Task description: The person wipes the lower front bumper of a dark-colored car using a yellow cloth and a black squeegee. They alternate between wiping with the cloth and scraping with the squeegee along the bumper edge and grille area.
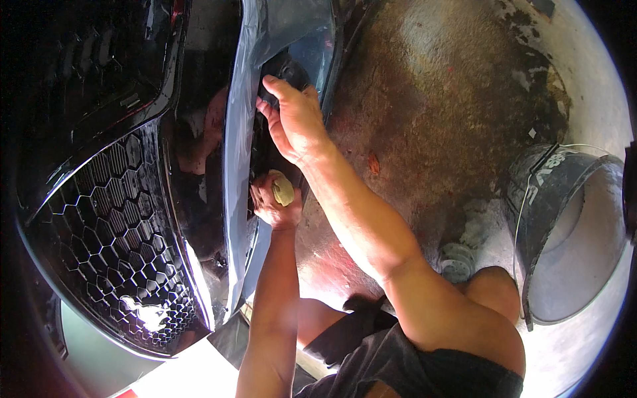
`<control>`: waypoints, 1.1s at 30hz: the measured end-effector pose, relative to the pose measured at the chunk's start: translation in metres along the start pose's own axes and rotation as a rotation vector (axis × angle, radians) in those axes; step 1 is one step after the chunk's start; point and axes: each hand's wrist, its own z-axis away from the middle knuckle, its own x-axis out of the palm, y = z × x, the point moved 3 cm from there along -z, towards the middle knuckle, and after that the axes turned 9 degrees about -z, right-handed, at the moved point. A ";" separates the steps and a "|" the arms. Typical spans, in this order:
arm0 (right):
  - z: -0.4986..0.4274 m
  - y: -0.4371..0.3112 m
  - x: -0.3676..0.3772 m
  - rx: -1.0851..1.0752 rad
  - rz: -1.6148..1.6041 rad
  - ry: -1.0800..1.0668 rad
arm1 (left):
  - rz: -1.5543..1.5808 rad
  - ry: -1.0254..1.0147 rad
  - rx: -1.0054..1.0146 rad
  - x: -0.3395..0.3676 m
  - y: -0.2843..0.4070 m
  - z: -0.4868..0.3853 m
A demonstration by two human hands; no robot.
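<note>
My left hand is closed around a pale yellow lump, which looks like a sponge or a wad. It sits by the inner side of a grey strip along a glossy black car bumper. Farther up, my right hand reaches into a dark recess beside that strip. Its thumb and some fingers are apart, close to a black rounded part. Whether they grip this part cannot be told, since the hand covers some of it.
Left of the strip is a black honeycomb-mesh grille. A stained concrete floor spreads to the right. There, a dark bucket with a wire handle and lettering lies tipped, near a clear plastic container. Bright light glares at bottom left.
</note>
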 end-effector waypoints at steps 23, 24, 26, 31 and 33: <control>0.012 0.020 -0.003 -0.013 0.058 0.123 | -0.007 0.039 0.016 -0.003 0.005 -0.006; 0.009 0.015 0.007 0.015 -0.025 0.223 | -0.004 0.023 0.000 -0.001 0.002 -0.002; -0.001 -0.003 0.019 0.030 -0.197 0.155 | 0.035 0.038 0.009 0.001 0.004 -0.005; 0.011 -0.009 0.031 0.042 -0.207 0.201 | 0.022 0.013 -0.005 0.000 0.004 -0.003; 0.013 -0.009 0.032 0.045 -0.224 0.213 | 0.031 0.013 -0.005 0.002 0.002 -0.002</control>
